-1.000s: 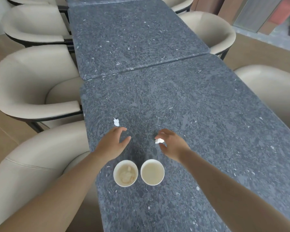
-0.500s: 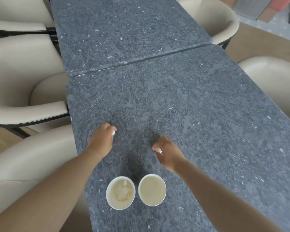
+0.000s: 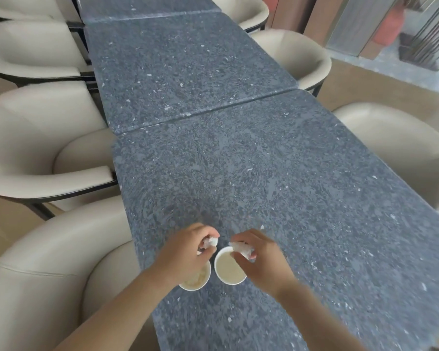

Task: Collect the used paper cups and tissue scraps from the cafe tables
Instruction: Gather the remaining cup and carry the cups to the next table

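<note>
Step in hand looked to be binning scraps. Left hand (image 3: 185,252) pinched left scrap (image 3: 211,241) just left of right cup (image 3: 230,268), over left cup (image 3: 198,281). Right hand (image 3: 261,259) pinched right scrap (image 3: 241,247) above right cup's far rim. Next move called for letting go with scraps inside the rims. Fleck (image 3: 262,227) lay on worktop (image 3: 264,173) beyond right cup, possibly tissue.

No text, label, brand, number or sign can be read on anything, near the left hand (image 3: 188,252), the right hand (image 3: 260,260), or beyond.

Tabletop (image 3: 238,173) lies open ahead; chairs (image 3: 48,148) flank both sides.
</note>
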`<control>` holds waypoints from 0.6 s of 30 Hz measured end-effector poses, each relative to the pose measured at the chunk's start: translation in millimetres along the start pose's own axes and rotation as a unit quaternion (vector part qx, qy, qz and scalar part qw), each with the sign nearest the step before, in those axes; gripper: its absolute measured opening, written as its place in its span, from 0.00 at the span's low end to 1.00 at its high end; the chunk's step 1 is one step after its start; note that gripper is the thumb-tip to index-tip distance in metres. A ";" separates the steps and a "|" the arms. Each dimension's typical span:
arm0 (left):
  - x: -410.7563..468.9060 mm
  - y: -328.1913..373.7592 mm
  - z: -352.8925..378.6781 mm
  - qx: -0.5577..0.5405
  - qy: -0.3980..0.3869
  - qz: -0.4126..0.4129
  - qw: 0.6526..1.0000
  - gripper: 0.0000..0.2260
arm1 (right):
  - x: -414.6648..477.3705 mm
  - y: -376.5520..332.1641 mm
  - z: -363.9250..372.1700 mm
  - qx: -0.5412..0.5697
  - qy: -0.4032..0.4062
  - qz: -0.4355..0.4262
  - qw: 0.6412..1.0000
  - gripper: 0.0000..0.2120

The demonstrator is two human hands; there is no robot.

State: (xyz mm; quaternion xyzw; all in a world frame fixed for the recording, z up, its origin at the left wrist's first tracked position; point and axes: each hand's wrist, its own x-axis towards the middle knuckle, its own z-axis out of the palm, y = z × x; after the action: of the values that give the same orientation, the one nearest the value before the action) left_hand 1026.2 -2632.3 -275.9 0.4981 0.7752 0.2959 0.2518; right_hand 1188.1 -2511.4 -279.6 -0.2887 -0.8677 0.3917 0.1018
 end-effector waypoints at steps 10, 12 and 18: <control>-31.4 30.0 18.1 0.015 -0.024 -0.011 1.000 0.19 | -27.4 -11.2 -3.9 -0.032 -0.025 0.014 0.999 0.15; -37.3 25.4 16.2 0.034 -0.016 -0.013 0.999 0.18 | -32.7 -8.9 -5.4 -0.048 -0.029 0.008 0.998 0.15; -59.9 8.1 12.9 0.100 -0.033 -0.031 0.994 0.16 | -46.3 -1.2 4.5 -0.118 -0.090 -0.027 0.989 0.15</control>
State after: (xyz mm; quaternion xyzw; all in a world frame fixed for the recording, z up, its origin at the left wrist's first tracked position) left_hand 1062.7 -2682.1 -273.5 0.5061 0.8071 0.1930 0.2350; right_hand 1223.5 -2541.7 -279.4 -0.2384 -0.9211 0.3076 -0.0008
